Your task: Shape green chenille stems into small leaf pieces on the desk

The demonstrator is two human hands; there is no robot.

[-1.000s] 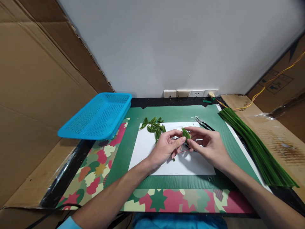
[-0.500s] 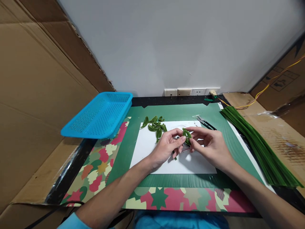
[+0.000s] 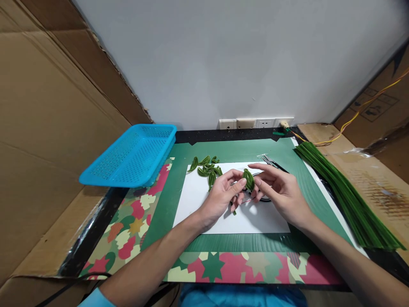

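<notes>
A small leaf shape of bent green pipe cleaner [image 3: 248,180] is upright above the white paper [image 3: 194,213]. My left hand [image 3: 225,192] pinches its left edge between thumb and fingers. Close at its right side is my right hand [image 3: 281,192], the index finger stretched out over the leaf and the thumb apart from it; whether the thumb touches the leaf I cannot tell. Several similar green leaf shapes [image 3: 211,181] lie at the paper's upper left. Partly hidden behind my right hand are black-handled scissors [image 3: 277,165] and a dark ring-shaped thing [image 3: 265,199].
A blue perforated basket [image 3: 128,157] stands at the back left. Along the right edge lies a bundle of long green pipe cleaners [image 3: 345,192]. A green mat [image 3: 236,149] covers the table. Wall sockets [image 3: 255,123] and a yellow cable [image 3: 348,123] are behind.
The leaf has turned from an open, looped look to a fuller, closed face. My right index finger has lifted from it, and the dark ring now shows.
</notes>
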